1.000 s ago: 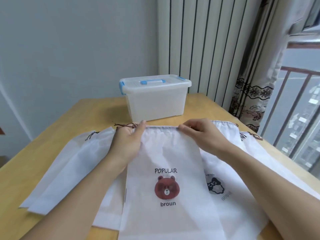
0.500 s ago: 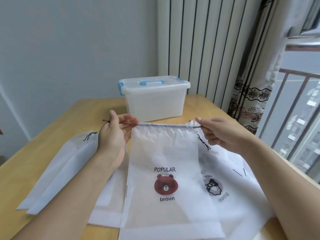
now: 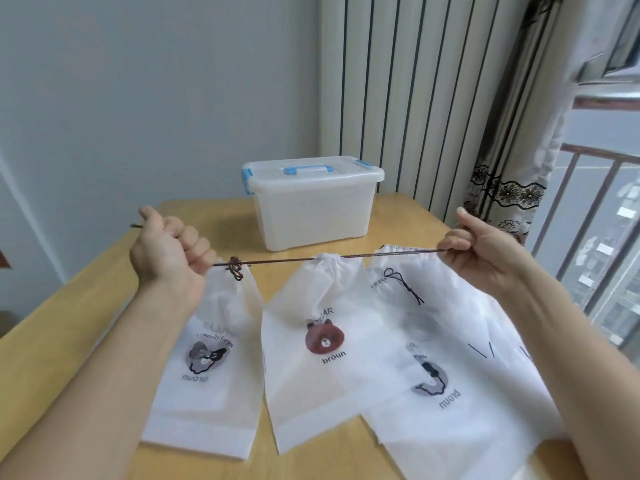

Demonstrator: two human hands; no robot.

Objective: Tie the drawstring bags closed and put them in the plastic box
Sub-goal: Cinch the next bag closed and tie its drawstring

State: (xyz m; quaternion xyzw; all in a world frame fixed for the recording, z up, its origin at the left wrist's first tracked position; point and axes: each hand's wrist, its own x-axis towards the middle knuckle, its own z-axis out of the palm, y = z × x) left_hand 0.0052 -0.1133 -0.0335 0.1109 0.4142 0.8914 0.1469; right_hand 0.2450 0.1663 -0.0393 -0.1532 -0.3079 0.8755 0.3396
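Note:
A white drawstring bag with a brown bear print (image 3: pixel 322 341) hangs in the middle, its mouth gathered tight on a dark brown drawstring (image 3: pixel 284 260) stretched level above the table. My left hand (image 3: pixel 169 251) grips the left end of the drawstring in a fist. My right hand (image 3: pixel 485 258) pinches the right end. The two hands are wide apart. The plastic box (image 3: pixel 311 206), translucent with blue clips and handle, stands behind the bag with its lid on.
Other white drawstring bags lie flat on the wooden table (image 3: pixel 69 306): one at the left (image 3: pixel 207 362), more at the right (image 3: pixel 450 358) overlapping. A wall stands behind, a striped curtain (image 3: pixel 415 98) and a window railing at the right.
Both hands took the drawstring ends and pulled them far apart. The bear bag's mouth went from flat and wide to cinched, and the bag rose off the pile.

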